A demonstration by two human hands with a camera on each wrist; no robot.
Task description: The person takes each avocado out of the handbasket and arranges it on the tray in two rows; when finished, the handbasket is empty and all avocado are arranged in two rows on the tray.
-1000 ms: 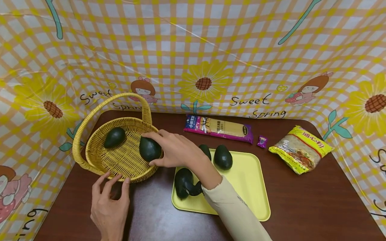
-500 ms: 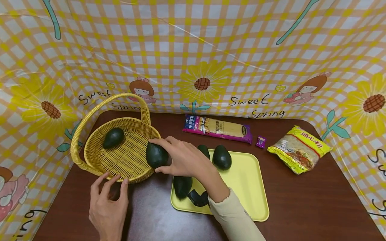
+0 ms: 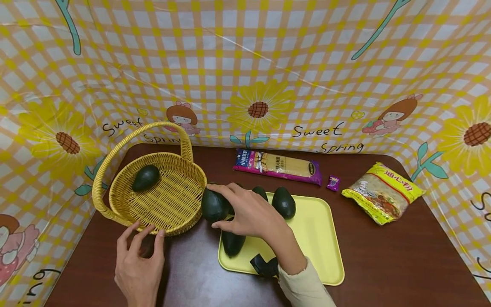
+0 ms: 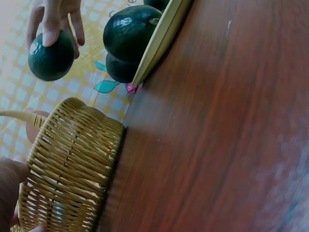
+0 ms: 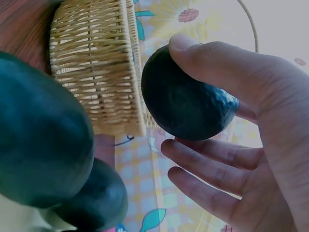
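Note:
In the head view my right hand (image 3: 251, 211) grips a dark green avocado (image 3: 214, 205) between thumb and fingers. It is held over the gap between the wicker basket (image 3: 193, 221) and the yellow tray (image 3: 318, 256). The right wrist view shows the thumb over the held avocado (image 5: 186, 99), beside the basket wall (image 5: 91, 63). My left hand (image 3: 139, 266) holds the basket's near rim with curved fingers and thumb. One avocado (image 3: 145, 178) lies inside the basket at the left. On the tray are more avocados, one front left (image 3: 233, 244) and one at the back (image 3: 284, 202), with another partly hidden behind my hand.
Behind the tray lies a purple pack of noodles (image 3: 278, 166), with a small purple packet (image 3: 333, 183) to its right. A yellow pasta bag (image 3: 383, 192) sits at the far right. The basket's tall handle (image 3: 101, 181) arches over it. Checked cloth (image 3: 322, 55) hangs behind the table.
My right hand has moved the avocado right and nearer, from over the basket's inside to past its right rim. My left hand has stayed at the near rim.

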